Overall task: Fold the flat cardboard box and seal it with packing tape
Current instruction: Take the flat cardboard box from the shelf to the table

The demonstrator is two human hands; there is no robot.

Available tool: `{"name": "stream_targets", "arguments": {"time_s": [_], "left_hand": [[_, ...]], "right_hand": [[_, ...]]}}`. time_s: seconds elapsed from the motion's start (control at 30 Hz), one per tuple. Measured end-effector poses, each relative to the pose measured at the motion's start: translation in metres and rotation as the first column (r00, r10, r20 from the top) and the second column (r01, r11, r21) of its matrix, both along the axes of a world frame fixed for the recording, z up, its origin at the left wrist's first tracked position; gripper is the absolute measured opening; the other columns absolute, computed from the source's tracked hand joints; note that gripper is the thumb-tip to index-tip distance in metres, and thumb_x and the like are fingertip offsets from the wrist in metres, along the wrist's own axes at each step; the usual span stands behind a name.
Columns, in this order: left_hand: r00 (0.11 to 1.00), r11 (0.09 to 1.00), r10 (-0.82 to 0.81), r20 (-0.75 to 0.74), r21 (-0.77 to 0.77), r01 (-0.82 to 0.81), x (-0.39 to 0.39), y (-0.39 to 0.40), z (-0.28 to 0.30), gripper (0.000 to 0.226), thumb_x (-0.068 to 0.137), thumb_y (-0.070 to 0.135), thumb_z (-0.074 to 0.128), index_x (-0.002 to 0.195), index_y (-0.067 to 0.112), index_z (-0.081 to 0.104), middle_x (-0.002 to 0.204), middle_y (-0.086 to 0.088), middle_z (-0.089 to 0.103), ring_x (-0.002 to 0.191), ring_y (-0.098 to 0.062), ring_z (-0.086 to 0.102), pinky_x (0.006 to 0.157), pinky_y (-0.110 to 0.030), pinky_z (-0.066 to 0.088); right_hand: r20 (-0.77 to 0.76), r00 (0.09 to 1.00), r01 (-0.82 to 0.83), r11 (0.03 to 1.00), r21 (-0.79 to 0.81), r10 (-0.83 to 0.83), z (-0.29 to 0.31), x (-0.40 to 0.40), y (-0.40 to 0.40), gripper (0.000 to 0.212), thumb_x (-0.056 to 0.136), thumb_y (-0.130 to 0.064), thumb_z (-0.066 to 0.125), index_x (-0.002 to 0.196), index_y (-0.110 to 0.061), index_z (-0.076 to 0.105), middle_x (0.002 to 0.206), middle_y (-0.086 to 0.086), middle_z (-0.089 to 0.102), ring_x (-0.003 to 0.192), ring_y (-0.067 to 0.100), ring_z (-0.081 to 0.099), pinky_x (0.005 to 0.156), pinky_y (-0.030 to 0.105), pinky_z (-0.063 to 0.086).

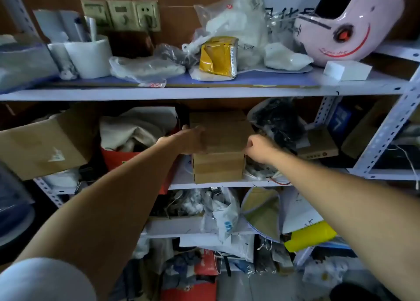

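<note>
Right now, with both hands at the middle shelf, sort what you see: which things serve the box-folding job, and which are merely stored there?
Part of the job:
cardboard box, topmost of a stack
left hand, on the box's left side
right hand, at its right edge

Just lying about:
yellow packet
pink helmet
white foam block
large carton
No packing tape shows.

White metal shelf (204, 185), stacked cardboard boxes (219, 166), red bag (118, 157)

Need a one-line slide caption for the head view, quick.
Both hands, left hand and right hand, grip a cardboard box stacked on another on the middle shelf.
</note>
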State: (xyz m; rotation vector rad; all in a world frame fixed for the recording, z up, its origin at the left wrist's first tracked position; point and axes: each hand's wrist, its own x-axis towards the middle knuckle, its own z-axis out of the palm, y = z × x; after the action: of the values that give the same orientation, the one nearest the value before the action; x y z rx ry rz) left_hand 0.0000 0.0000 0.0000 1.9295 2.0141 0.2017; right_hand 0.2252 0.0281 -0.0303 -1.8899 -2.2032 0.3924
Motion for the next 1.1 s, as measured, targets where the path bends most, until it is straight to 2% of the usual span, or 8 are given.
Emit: {"name": "stream_targets", "arguments": {"time_s": [0.1, 0.23, 0.37, 0.47, 0.57, 0.7, 0.87, 1.1], "left_hand": [[0.991, 0.990, 0.133, 0.015, 0.045, -0.134, 0.007, 0.029, -0.011, 0.089, 0.084, 0.053, 0.069, 0.155, 0.035, 0.019, 0.158, -0.023, 0.020, 0.142, -0.046, 0.030, 0.114, -0.053, 0.031], [0.988, 0.985, 0.149, -0.033, -0.085, -0.151, 0.015, 0.059, -0.026, 0.095, 0.078, 0.073, 0.062, 0.153, 0.050, 0.008, 0.164, -0.017, -0.010, 0.146, -0.053, 0.014, 0.116, -0.058, 0.025], [0.984, 0.978, 0.177, 0.003, -0.111, -0.175, 0.021, 0.075, -0.050, 0.109, 0.064, 0.082, 0.065, 0.153, 0.048, 0.011, 0.163, -0.017, 0.006, 0.142, -0.049, 0.028, 0.109, -0.051, 0.036], [0.972, 0.973, 0.228, 0.049, -0.049, -0.225, 0.022, 0.075, -0.059, 0.111, 0.058, 0.081, 0.070, 0.151, 0.044, 0.021, 0.155, -0.015, 0.036, 0.134, -0.042, 0.044, 0.102, -0.044, 0.042], [0.978, 0.978, 0.207, 0.035, 0.003, -0.207, 0.021, 0.073, -0.060, 0.106, 0.061, 0.079, 0.071, 0.150, 0.041, 0.027, 0.150, -0.009, 0.047, 0.133, -0.039, 0.046, 0.102, -0.045, 0.044], [0.973, 0.973, 0.229, -0.019, 0.045, -0.228, 0.022, 0.066, -0.063, 0.120, 0.041, 0.089, 0.065, 0.147, 0.045, 0.030, 0.147, -0.014, 0.046, 0.131, -0.043, 0.042, 0.103, -0.049, 0.043], [0.968, 0.964, 0.213, 0.136, 0.132, -0.231, 0.019, 0.036, -0.062, 0.107, 0.057, 0.061, 0.086, 0.147, 0.038, 0.033, 0.141, -0.021, 0.032, 0.121, -0.045, 0.051, 0.101, -0.047, 0.048], [0.950, 0.973, 0.035, 0.309, 0.208, -0.103, -0.001, -0.015, -0.085, 0.113, 0.053, 0.057, 0.090, 0.147, 0.044, 0.027, 0.130, -0.014, 0.038, 0.107, -0.039, 0.058, 0.095, -0.040, 0.051]], "right_hand": [[-0.024, 0.999, 0.036, 0.998, 0.042, -0.035, 0.005, 0.005, 0.028, 0.027, 0.094, -0.040, 0.058, 0.107, -0.016, 0.056, 0.119, 0.011, 0.061, 0.095, 0.027, 0.055, 0.073, 0.032, 0.042], [-0.195, 0.980, 0.031, 0.995, -0.094, -0.049, -0.003, 0.003, 0.063, 0.067, 0.092, -0.045, 0.063, 0.148, -0.018, 0.038, 0.153, 0.009, 0.039, 0.134, 0.031, 0.044, 0.101, 0.033, 0.038], [-0.389, 0.919, -0.036, 0.970, -0.239, -0.062, -0.023, -0.003, 0.086, 0.095, 0.083, -0.041, 0.076, 0.157, -0.020, 0.019, 0.160, 0.009, 0.027, 0.143, 0.030, 0.034, 0.111, 0.038, 0.033], [-0.516, 0.853, -0.046, 0.972, -0.229, -0.082, -0.033, -0.004, 0.092, 0.099, 0.080, -0.033, 0.080, 0.156, -0.019, 0.019, 0.160, 0.008, 0.028, 0.144, 0.028, 0.032, 0.112, 0.037, 0.032], [-0.530, 0.842, -0.020, 0.977, -0.212, -0.098, -0.039, -0.001, 0.087, 0.099, 0.078, -0.032, 0.082, 0.156, -0.019, 0.021, 0.160, 0.006, 0.029, 0.144, 0.026, 0.031, 0.112, 0.035, 0.031], [-0.591, 0.801, -0.008, 0.985, -0.174, -0.098, -0.043, -0.002, 0.074, 0.099, 0.078, -0.024, 0.083, 0.155, -0.015, 0.022, 0.159, 0.006, 0.031, 0.144, 0.022, 0.030, 0.109, 0.025, 0.027], [-0.617, 0.780, 0.053, 0.993, -0.104, -0.106, -0.052, -0.006, 0.047, 0.112, 0.067, -0.031, 0.090, 0.155, -0.020, 0.022, 0.159, 0.005, 0.030, 0.144, 0.022, 0.030, 0.112, 0.030, 0.028], [-0.511, 0.838, 0.214, 0.977, -0.014, -0.192, -0.065, -0.009, -0.027, 0.124, 0.058, -0.054, 0.088, 0.155, -0.042, 0.011, 0.162, 0.006, 0.024, 0.144, 0.027, 0.032, 0.108, 0.034, 0.036]]}}
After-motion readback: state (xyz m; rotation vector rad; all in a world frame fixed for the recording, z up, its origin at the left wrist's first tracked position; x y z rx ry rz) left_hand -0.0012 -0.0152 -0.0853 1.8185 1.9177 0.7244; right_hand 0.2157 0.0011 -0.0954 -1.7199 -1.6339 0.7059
